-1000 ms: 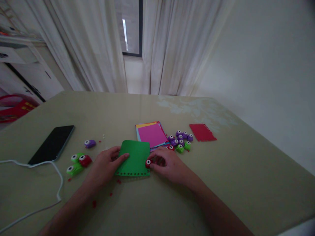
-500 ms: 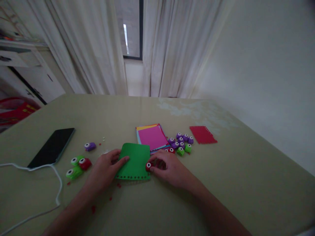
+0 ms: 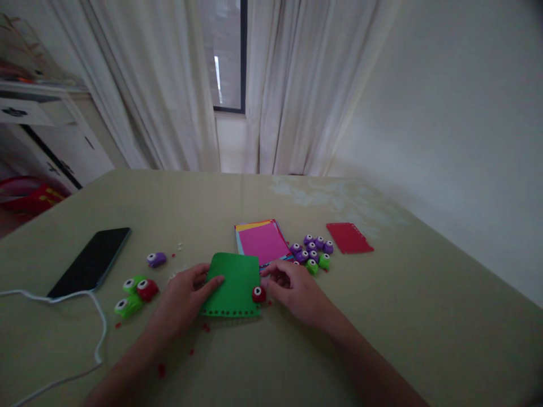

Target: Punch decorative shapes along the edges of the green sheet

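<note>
My left hand pinches the left side of a green paper sheet, thumb on top and fingers underneath. Small punched holes run along the sheet's near edge. At its right edge, close to the near corner, sits a small red craft punch with a cartoon eye. Just right of this punch is my right hand, its thumb and forefinger slightly apart and not touching it. Beyond the sheet lies a stack of coloured paper, pink on top. Several purple punches and green punches cluster beside the stack.
A red sheet with punched edges lies at the right. On the left are a black phone, a white cable, a purple punch, two green punches and another red punch. Red paper bits dot the table.
My right hand has let go of the red punch and shifted slightly right, leaving it at the sheet's edge. A small red bit now shows beside it. The view has tilted up slightly.
</note>
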A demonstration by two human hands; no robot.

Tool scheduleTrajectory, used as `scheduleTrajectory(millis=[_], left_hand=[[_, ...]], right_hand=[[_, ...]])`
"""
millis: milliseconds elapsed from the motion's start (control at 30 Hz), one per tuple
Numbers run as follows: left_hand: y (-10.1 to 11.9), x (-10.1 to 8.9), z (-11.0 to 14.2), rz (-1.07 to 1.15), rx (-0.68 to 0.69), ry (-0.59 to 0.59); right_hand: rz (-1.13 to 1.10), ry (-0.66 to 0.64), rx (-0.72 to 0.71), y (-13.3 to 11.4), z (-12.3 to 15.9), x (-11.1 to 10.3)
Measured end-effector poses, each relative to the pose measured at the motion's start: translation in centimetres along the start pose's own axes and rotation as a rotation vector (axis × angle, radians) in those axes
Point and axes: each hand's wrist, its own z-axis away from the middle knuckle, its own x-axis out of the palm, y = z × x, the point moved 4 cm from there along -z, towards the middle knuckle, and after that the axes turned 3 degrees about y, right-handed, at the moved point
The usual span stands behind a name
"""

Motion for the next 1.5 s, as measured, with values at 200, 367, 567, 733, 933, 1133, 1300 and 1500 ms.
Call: scheduleTrajectory(millis=[200,367,567,733,933,1133,1300,1500], left_hand=[[-0.4,0.1,-0.1,0.007,0.013,0.01],[-1.2,0.4,-0.4,0.019,0.013,-0.024],[-0.9,0.3,-0.3,0.04,0.015,-0.012],[-0.6,0.3,-0.2,0.073,-0.001,-0.02],[-0.1,0.1,0.1,0.044,0.026,0.015],[-0.3,0.1,0.0,0.059,0.015,0.013],[-1.0,0.4,-0.3,0.071,-0.002,-0.028],[-1.0,0.5,-0.4,0.002,0.011,-0.026]], right_hand=[[-0.01,-0.038,0.075,0.1,-0.2,0.9],[-0.008,-0.054,0.088,0.3,-0.4,1.5],[-0.087,-0.089,0.156,0.5,-0.5,1.6],[-0.099,-0.089,0.142,0.6,-0.4,1.6],[-0.084,-0.086,0.136,0.8,-0.4,1.6],[-0.082,-0.085,0.132,0.9,-0.6,1.6],[-0.105,-0.091,0.164,0.9,-0.6,1.7],[-0.116,-0.086,0.183,1.1,-0.6,1.8]])
